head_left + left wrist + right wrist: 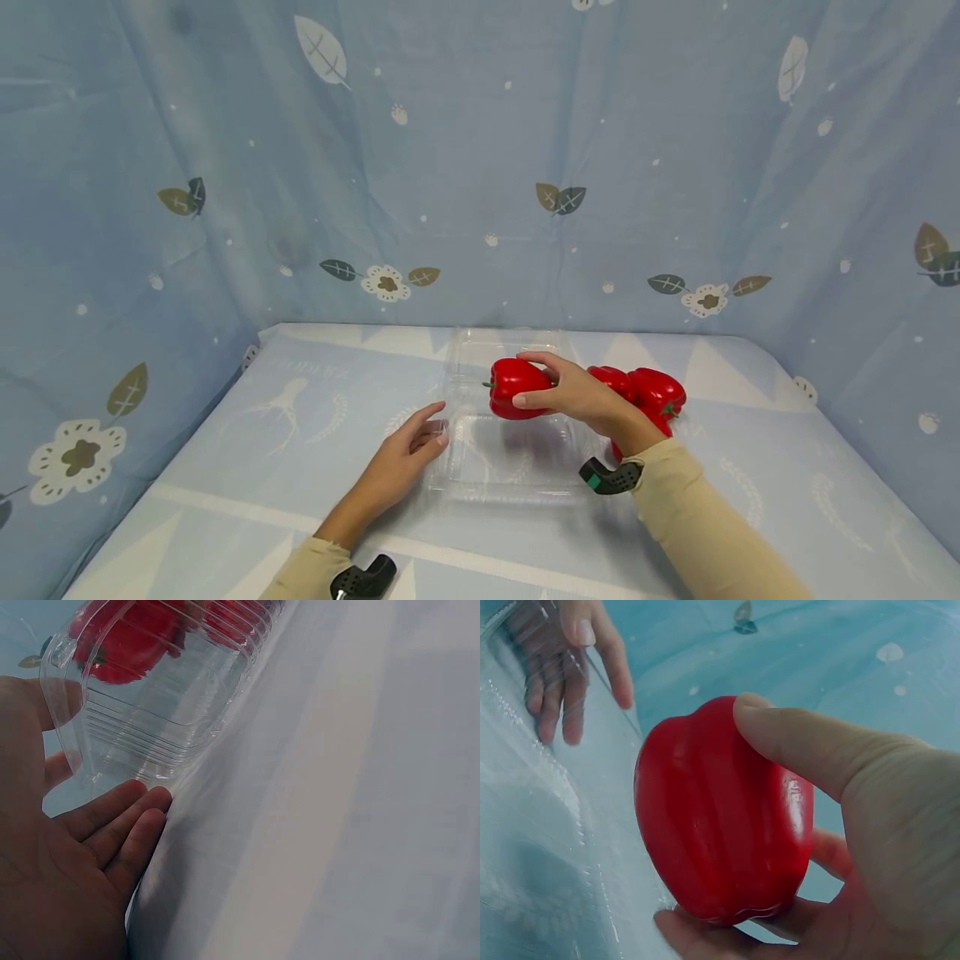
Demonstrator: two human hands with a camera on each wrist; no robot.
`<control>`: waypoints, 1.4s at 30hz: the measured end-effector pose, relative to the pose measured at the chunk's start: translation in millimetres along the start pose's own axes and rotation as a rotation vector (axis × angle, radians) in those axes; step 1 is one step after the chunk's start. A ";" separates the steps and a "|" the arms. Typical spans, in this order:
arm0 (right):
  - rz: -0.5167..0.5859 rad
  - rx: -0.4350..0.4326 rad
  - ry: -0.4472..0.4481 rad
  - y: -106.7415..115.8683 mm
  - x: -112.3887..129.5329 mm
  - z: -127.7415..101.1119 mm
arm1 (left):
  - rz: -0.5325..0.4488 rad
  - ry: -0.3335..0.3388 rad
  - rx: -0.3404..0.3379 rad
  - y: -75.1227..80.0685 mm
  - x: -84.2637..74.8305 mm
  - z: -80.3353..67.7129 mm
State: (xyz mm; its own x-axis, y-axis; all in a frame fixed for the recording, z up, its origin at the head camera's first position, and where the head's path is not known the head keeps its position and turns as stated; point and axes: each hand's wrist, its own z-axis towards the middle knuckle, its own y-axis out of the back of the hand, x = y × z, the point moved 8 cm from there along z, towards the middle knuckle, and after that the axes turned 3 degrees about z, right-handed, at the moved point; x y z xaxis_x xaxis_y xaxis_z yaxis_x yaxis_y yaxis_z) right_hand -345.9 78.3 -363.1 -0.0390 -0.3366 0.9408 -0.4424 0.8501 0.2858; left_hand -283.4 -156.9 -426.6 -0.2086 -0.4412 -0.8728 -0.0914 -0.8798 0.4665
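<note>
My right hand (581, 393) grips a red bell pepper (513, 388) between thumb and fingers, holding it above a clear plastic clamshell box (510, 493). The pepper lies on its side in the air, its green stem pointing left. The box stands unfolded, its two halves one behind the other. At its left side is my left hand (401, 457), fingers loosely extended, with fingertips right at the plastic wall (135, 742). In the right wrist view, part of the left hand (555, 675) shows through the clear plastic.
Several more red bell peppers (657, 390) lie in a cluster right of the box, partly hidden by the right forearm. A pale blue patterned cloth (247, 433) covers the table. Blue fabric (480, 167) hangs behind and at both sides.
</note>
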 end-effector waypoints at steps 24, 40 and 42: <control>-0.206 0.003 -0.077 -26.8 -6.5 11.4 | 0.019 0.035 -0.006 -1.0 1.2 0.8; -0.323 0.030 -0.070 -45.0 -3.4 16.5 | -0.012 0.015 0.022 -1.6 -3.0 0.0; -0.327 0.032 -0.075 -46.2 -4.6 16.0 | -0.015 0.015 0.030 -3.0 -3.2 -1.0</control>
State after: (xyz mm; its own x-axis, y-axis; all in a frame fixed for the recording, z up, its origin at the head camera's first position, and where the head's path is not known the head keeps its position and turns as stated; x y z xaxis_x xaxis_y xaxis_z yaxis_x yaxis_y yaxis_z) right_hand -339.6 34.1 -383.5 0.0442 -0.6192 0.7840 -0.4706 0.6794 0.5631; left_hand -281.5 -153.0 -425.3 -0.1926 -0.4304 -0.8818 -0.1232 -0.8809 0.4569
